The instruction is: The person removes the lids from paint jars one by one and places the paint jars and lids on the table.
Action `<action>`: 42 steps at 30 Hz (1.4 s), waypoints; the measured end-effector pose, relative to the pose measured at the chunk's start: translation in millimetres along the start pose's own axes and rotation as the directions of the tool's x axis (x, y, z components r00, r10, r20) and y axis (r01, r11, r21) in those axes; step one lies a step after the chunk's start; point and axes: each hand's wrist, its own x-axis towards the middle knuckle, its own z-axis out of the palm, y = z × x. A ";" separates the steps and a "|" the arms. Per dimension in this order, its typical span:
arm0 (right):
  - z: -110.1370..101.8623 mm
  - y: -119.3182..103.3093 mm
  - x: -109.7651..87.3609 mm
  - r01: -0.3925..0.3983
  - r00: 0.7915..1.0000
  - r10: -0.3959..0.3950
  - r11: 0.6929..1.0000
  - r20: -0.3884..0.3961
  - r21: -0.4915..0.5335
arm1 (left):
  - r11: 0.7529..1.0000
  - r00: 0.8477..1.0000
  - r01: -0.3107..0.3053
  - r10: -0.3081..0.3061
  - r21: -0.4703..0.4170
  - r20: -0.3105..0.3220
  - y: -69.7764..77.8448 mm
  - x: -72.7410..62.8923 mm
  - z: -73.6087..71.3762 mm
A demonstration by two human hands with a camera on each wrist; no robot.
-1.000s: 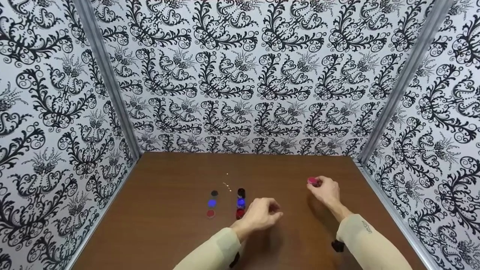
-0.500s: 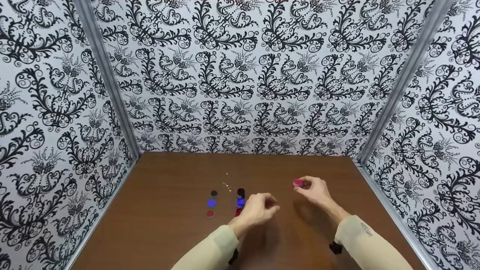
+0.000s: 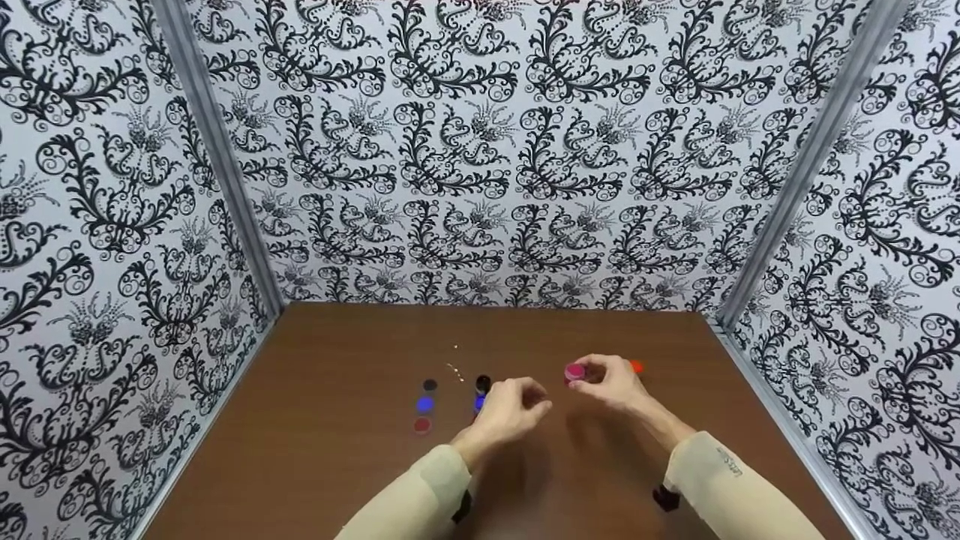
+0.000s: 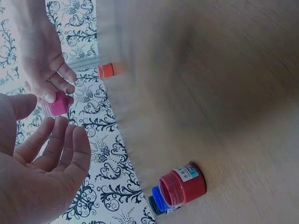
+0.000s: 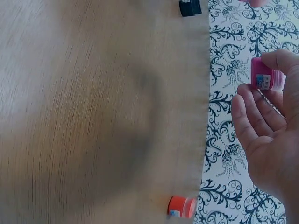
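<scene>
Here my right hand (image 3: 611,381) pinches the pink paint pot (image 3: 575,371) in its fingertips, lifted above the middle of the desk (image 3: 337,450); my left hand (image 3: 506,409) hovers just beside it, fingers loosely open and holding nothing, near the red pot (image 4: 183,185)

A staged recording booth rather than a lived-in room. Three upright panels (image 3: 480,150) papered in black-and-white floral scrollwork, joined by grey metal corner strips (image 3: 217,157), box in a brown wooden table (image 3: 337,450) carrying only small paint pots (image 3: 482,384).
</scene>
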 end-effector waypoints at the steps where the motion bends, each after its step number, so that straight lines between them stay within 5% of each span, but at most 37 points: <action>1: 1.0 -1.1 -0.3 0.010 1.000 -0.011 1.000 0.014 0.005 | 1.000 1.000 -0.002 0.002 -0.002 -0.006 -0.2 0.4 -0.7; 12: 19.1 -5.7 0.7 0.094 0.975 -0.131 0.975 0.177 0.202 | 0.999 0.996 -0.028 0.024 -0.041 -0.085 -2.6 4.8 -4.7; 20: 29.9 -10.5 0.6 0.145 0.951 -0.221 0.935 0.214 0.323 | 0.996 0.993 -0.052 0.044 -0.069 -0.112 -4.7 5.9 -8.0; 33: 40.5 -12.1 -0.9 0.234 0.910 -0.343 0.889 0.233 0.394 | 0.994 0.995 -0.089 0.085 -0.067 -0.049 -9.1 4.1 -12.6; 42: 44.2 -5.9 -0.7 0.248 0.864 -0.433 0.812 0.259 0.528 | 0.989 0.993 -0.114 0.115 -0.095 -0.001 -10.1 2.7 -15.9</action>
